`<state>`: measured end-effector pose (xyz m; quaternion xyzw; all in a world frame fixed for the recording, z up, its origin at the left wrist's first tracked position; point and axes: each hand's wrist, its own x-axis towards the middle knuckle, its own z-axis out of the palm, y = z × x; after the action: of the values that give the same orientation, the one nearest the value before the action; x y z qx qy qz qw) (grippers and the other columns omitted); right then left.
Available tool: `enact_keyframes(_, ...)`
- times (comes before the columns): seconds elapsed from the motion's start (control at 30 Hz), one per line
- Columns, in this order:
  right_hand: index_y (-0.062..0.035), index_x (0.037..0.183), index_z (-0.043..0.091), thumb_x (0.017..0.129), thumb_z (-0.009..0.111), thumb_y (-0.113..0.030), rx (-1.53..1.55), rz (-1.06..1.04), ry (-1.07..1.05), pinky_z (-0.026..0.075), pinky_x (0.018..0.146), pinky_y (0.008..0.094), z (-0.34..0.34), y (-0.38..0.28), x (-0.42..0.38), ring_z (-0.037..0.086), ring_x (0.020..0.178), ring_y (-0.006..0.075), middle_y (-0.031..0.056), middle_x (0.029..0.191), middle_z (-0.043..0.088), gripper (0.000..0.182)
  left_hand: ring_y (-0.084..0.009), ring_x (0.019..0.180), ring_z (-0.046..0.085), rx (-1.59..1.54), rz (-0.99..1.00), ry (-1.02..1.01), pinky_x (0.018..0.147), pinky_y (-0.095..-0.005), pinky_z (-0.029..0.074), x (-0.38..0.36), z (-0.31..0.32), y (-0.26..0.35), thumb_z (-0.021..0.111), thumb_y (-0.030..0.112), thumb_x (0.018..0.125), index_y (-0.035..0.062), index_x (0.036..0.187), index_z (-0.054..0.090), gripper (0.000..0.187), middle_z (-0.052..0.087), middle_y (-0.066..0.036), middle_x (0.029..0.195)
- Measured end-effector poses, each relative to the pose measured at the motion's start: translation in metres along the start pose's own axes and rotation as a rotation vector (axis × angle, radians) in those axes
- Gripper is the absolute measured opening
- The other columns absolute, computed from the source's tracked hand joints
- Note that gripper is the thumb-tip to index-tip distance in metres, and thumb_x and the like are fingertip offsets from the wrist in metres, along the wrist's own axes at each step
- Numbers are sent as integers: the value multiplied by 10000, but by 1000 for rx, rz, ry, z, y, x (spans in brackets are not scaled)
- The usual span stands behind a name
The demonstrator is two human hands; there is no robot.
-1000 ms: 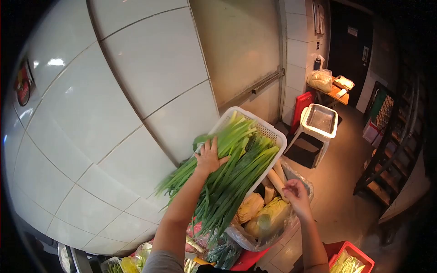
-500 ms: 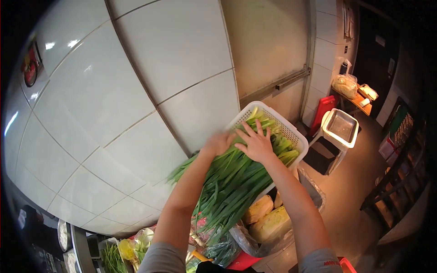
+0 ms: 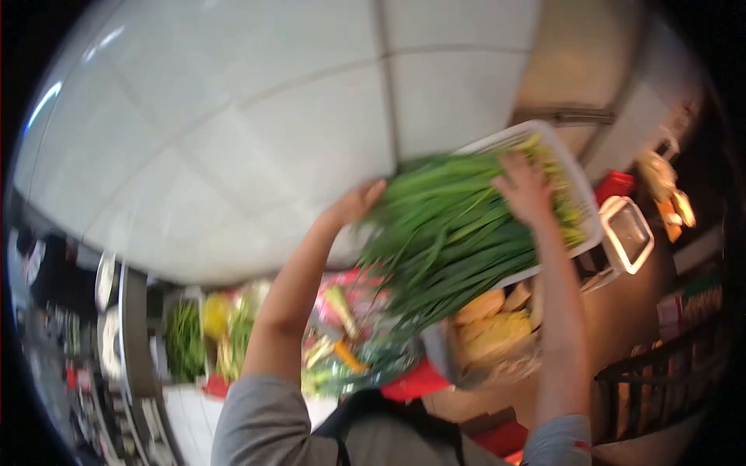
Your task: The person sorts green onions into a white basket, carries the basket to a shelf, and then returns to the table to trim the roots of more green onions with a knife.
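A large bundle of long, flat-leaved greens (image 3: 451,225) lies over a white perforated plastic basket (image 3: 579,186). Pale stem ends are inside the basket, and the dark leaf ends hang out over its left side. My right hand (image 3: 527,189) rests on top of the bundle near the stems, fingers spread. At the left edge of the leaves is my left hand (image 3: 357,203), touching or nearly touching them; its fingers are blurred and partly hidden.
Below the basket stands a plastic-lined container with cabbages (image 3: 497,338). Bagged vegetables (image 3: 342,349) and a tray of thin greens (image 3: 186,342) lie to the left. A tiled wall (image 3: 272,140) rises behind. A white stool with a basin (image 3: 628,233) stands right.
My view has swung left and down. My left hand has moved from the stems to the leaf ends, away from my right hand, which stays on the bundle.
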<state>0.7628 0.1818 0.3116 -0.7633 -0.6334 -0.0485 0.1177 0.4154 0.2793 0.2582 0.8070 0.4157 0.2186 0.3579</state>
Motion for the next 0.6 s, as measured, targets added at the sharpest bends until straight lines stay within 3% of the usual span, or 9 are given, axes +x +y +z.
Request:
enact_keyframes(0.1,-239,1412,273,869,421,-544,34,-62,80,61,1030,635,29,33,21,145,1365,320,35,1481,221,640,-311,1086,533,-37,-93,235,933,-337,390,-100,-38,-30,394,452,934,-47,1132,541,557,580,-229,1116)
enact_keyframes(0.17,-159,1422,247,919,374,-471,162,-135,321,146,1082,471,21,30,12,238,1340,277,70,1453,286,604,-299,1034,567,-141,-7,414,899,-338,414,-175,-48,-83,412,399,936,-47,1112,550,499,608,-216,1053)
enact_keyframes(0.23,-76,1394,299,935,341,-451,477,-303,472,202,1076,414,-4,-8,-15,295,1311,249,107,1420,333,593,-277,983,593,-297,-358,552,873,-333,429,-263,-43,-112,433,329,931,-26,1082,575,412,628,-192,995)
enact_keyframes(0.3,1,1337,365,945,320,-424,700,-318,468,250,1060,381,-18,-80,-72,364,1264,246,149,1362,395,580,-250,910,618,-91,-679,589,814,-326,458,-355,-12,-160,471,260,913,-5,1044,602,324,638,-172,949)
enact_keyframes(0.33,9,1297,407,943,324,-404,827,-375,398,280,1037,386,-6,-107,-101,408,1220,249,156,1305,444,551,-206,784,625,-56,-862,543,725,-321,485,-391,5,-161,472,234,910,-14,998,599,292,649,-143,844)
enact_keyframes(0.37,17,1258,449,940,328,-384,948,-428,327,310,1015,391,12,-136,-132,452,1176,252,163,1248,493,526,-239,708,633,96,-706,572,671,-322,493,-438,43,-198,517,123,858,0,971,608,190,646,-143,773)
enact_keyframes(0.47,0,912,603,783,593,-128,1083,-495,-199,440,818,356,69,-259,-226,569,894,260,119,914,608,182,-330,870,602,131,-721,253,780,-374,486,-525,114,-230,548,19,758,1,995,588,241,595,-202,972)
enact_keyframes(0.53,-20,842,600,746,598,-6,1071,-594,-439,476,712,368,134,-317,-282,592,794,293,129,844,599,98,-379,1125,454,156,-900,187,954,-409,401,-536,132,-223,553,2,712,53,1139,516,431,430,-224,1248)
enact_keyframes(0.6,-37,850,605,750,574,-23,1014,-738,-670,473,709,407,181,-355,-325,591,819,307,124,860,598,106,-332,1212,374,358,-984,211,1002,-439,334,-537,135,-218,584,27,692,125,1219,457,551,379,-121,1317)
